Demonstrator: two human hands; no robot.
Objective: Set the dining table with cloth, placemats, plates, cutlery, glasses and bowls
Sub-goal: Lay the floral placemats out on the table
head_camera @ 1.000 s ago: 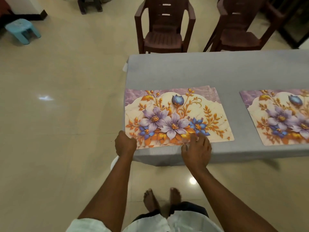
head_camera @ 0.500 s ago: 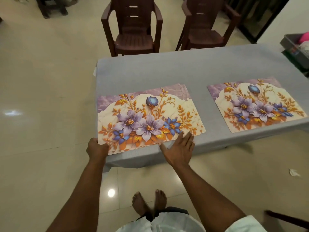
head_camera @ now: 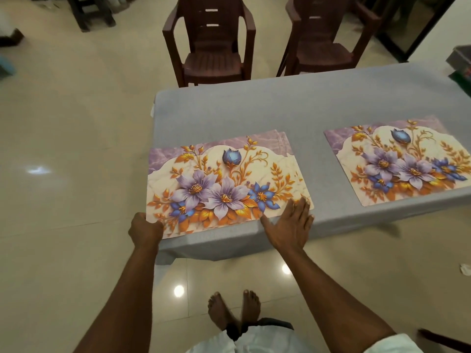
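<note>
A grey cloth (head_camera: 318, 103) covers the dining table. At its near left end lies a stack of floral placemats (head_camera: 224, 182), their edges slightly fanned. My left hand (head_camera: 145, 229) grips the stack's near left corner. My right hand (head_camera: 290, 224) lies flat with straight fingers at the stack's near right edge, fingertips touching the mats. A single floral placemat (head_camera: 400, 161) lies further right on the cloth, near the table's front edge.
Two dark brown plastic chairs (head_camera: 211, 42) (head_camera: 328, 39) stand behind the table. A dark box (head_camera: 458, 62) sits beyond the table's right end. A chair leg (head_camera: 443, 340) shows at the lower right. My bare feet (head_camera: 234, 309) stand on the glossy tile floor.
My right hand opened from pressing on the mat and slid to the stack's near right edge. The view shifted, showing more of the right placemat. My left hand keeps its grip.
</note>
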